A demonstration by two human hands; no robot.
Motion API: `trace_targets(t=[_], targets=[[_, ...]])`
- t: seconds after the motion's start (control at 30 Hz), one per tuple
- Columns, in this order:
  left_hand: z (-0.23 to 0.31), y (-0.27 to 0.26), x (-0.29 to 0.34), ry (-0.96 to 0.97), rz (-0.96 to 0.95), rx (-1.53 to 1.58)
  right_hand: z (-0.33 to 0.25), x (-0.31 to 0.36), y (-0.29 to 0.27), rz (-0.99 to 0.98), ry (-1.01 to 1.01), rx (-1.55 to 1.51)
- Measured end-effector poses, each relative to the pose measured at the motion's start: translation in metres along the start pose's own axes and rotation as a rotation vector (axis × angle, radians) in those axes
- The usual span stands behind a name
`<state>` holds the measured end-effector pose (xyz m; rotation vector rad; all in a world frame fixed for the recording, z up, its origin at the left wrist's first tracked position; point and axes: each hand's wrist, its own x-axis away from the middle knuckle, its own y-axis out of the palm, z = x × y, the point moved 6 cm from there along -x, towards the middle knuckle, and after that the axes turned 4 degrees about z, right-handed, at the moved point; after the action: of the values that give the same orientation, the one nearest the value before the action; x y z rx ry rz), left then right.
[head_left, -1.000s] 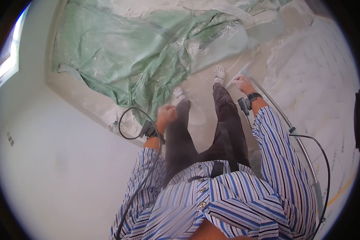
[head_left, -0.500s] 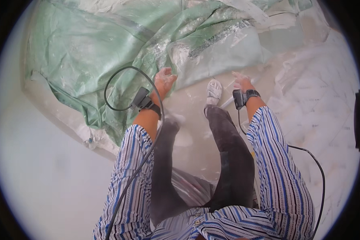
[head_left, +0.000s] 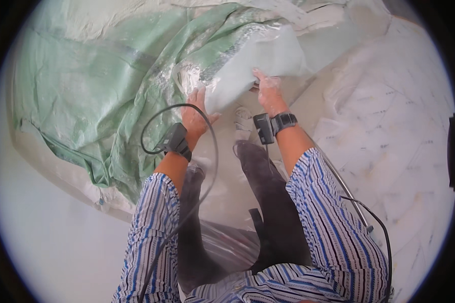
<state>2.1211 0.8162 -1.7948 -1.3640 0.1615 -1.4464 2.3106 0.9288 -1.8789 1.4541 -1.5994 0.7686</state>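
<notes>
A pale green sheet (head_left: 280, 53), dusted with white powder, lies folded over a larger crumpled green sheet (head_left: 86, 83). My right hand (head_left: 270, 96) is closed on the near edge of the pale sheet, its thumb on top and its other fingers partly hidden. Beside the sheet's left corner, my left hand (head_left: 196, 113) has its fingers stretched out and its thumb apart. Whether its fingertips touch the sheet I cannot tell. Powder whitens both hands. Each wrist carries a strapped black device, the left one (head_left: 174, 139) with a looping cable.
A thin metal pole (head_left: 346, 189) lies beside my right forearm. White printed sheeting (head_left: 389, 131) covers the right side. Below my hands are my powdered shoe (head_left: 242, 118) and dark trouser legs. Clear crinkled plastic (head_left: 227, 245) shows between the legs. Loose powder (head_left: 93, 17) lies at the far left.
My right hand has moved left and away from me onto the pale sheet's edge and closed on it. The left hand has opened out near the sheet's corner. The view has shifted right.
</notes>
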Motion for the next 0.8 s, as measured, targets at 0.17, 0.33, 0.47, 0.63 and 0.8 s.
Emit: trace_targets(t=[0.17,0.33,0.47,0.63,0.8], targets=[[0.069,-0.034,0.019,-0.003,0.201,0.068,-0.075,0.06,-0.003,-0.162,-0.741,0.517],[0.131,-0.009,-0.011,0.131,-0.011,0.112,-0.101,0.034,-0.113,-0.078,-0.518,1.11],[0.219,0.003,0.043,0.21,-0.309,0.141,-0.12,0.074,-0.211,-0.255,-0.508,1.757],[0.351,0.015,0.154,0.37,-0.226,0.194,-0.19,0.178,-0.351,-0.295,-0.436,1.945],[0.445,0.017,0.259,0.403,-0.232,0.319,-0.204,0.274,-0.506,0.044,-0.062,1.323]])
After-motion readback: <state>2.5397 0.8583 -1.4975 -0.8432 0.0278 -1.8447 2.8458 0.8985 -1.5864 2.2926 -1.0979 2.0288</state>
